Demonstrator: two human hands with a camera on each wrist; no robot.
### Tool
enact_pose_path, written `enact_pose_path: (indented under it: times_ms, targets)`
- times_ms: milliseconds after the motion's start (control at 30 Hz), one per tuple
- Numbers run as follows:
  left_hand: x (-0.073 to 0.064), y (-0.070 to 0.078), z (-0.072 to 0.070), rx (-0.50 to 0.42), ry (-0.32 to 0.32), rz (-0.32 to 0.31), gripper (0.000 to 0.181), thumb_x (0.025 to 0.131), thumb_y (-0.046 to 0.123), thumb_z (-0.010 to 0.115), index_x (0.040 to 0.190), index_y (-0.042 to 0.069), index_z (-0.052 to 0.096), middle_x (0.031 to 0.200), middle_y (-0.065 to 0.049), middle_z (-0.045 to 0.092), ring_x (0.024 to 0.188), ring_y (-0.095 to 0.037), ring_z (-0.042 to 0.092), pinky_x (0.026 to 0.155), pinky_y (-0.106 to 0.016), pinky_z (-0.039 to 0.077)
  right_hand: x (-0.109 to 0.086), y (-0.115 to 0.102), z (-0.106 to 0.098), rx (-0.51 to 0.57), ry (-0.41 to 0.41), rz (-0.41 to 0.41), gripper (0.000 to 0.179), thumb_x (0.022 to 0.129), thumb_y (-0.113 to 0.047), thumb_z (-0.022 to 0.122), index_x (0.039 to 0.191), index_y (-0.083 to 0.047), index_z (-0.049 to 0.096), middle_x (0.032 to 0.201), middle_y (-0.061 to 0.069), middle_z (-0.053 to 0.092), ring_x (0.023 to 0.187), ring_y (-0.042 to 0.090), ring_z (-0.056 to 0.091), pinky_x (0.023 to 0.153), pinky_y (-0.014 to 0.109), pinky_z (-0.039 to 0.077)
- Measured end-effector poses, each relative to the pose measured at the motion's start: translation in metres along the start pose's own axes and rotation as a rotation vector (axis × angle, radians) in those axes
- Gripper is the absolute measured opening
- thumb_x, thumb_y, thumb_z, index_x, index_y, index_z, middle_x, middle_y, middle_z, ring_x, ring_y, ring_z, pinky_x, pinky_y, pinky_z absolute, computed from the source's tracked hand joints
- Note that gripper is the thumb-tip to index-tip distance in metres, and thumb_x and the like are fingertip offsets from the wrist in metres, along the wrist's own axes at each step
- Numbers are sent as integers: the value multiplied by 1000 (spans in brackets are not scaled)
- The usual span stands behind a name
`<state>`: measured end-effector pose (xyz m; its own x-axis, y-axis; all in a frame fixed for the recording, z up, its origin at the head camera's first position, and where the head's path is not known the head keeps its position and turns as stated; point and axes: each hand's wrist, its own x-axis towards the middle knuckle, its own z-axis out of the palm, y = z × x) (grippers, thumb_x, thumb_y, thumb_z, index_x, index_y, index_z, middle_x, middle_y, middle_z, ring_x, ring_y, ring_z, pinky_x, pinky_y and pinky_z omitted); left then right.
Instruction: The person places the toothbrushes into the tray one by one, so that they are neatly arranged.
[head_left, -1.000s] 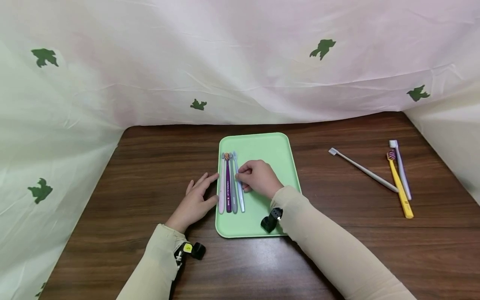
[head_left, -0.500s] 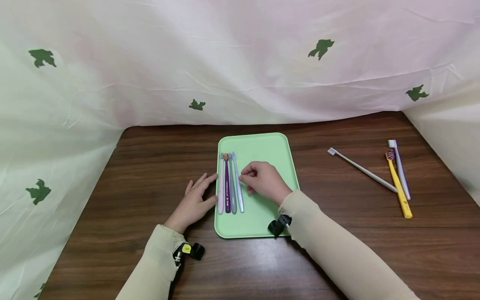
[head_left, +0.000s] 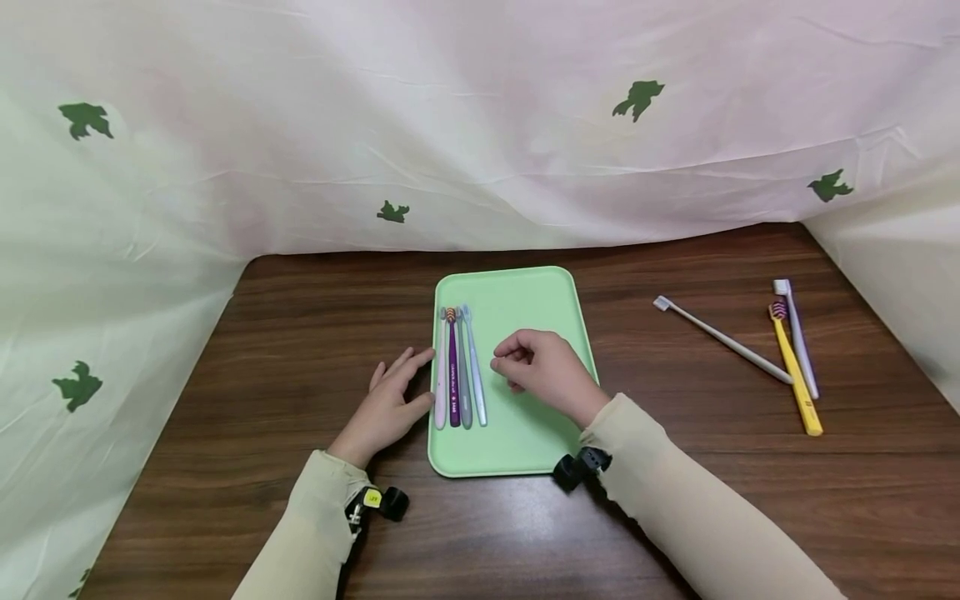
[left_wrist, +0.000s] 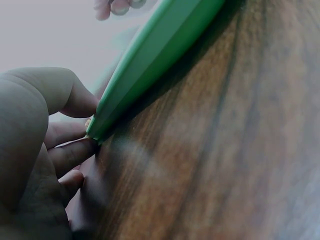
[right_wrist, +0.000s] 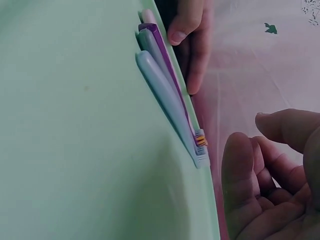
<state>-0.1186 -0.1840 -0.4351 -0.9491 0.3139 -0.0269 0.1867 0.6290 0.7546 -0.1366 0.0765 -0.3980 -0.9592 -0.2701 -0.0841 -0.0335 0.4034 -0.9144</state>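
Dark wood-grain tabletop [head_left: 322, 333] supports a green tray [head_left: 510, 287]. Pale-blue toothbrush [head_left: 476, 379] lies there, just left of the loosely curled, unladen right hand [head_left: 549, 371]; handling judged light, stiff (possibly slick), best pinched mid-handle. Left hand [head_left: 388, 410], fingers extended, touches the tray's edge.

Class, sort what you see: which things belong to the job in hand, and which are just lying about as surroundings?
Belongs to the job:
green tray, touched by the left hand
four toothbrushes on it, near the right hand
probably also three loose toothbrushes, being alike

Just surroundings:
brown table
cloth backdrop
wrist cameras, worn, not handled
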Motion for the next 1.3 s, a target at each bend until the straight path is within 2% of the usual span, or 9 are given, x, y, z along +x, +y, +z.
enact_pose_path:
  times_ms: [600, 800, 1300]
  targets:
    - [-1, 1, -1, 15, 3, 4, 62, 96, 19, 62, 154, 12, 41, 156, -4, 42, 153, -24, 18, 122, -51, -6, -30, -1, -30, -21, 20, -37, 13, 92, -17, 73, 102, -8, 73, 89, 15, 71, 67, 21, 67, 67, 37, 56]
    - [0, 0, -1, 20, 9, 8, 62, 96, 20, 63, 154, 12, 42, 156, -3, 43, 153, -24, 19, 122, -52, -6, -39, -3, -42, -25, 31, -69, 12, 93, -18, 72, 102, -10, 72, 81, 10, 69, 67, 22, 67, 67, 41, 57]
    - [0, -1, 0, 13, 5, 5, 62, 96, 19, 62, 154, 13, 42, 156, -2, 43, 153, -24, 19, 122, -52, -6, -68, 11, -72, -95, 83, -75, 16, 93, -17, 72, 103, -5, 71, 75, 7, 66, 66, 20, 65, 65, 31, 57]
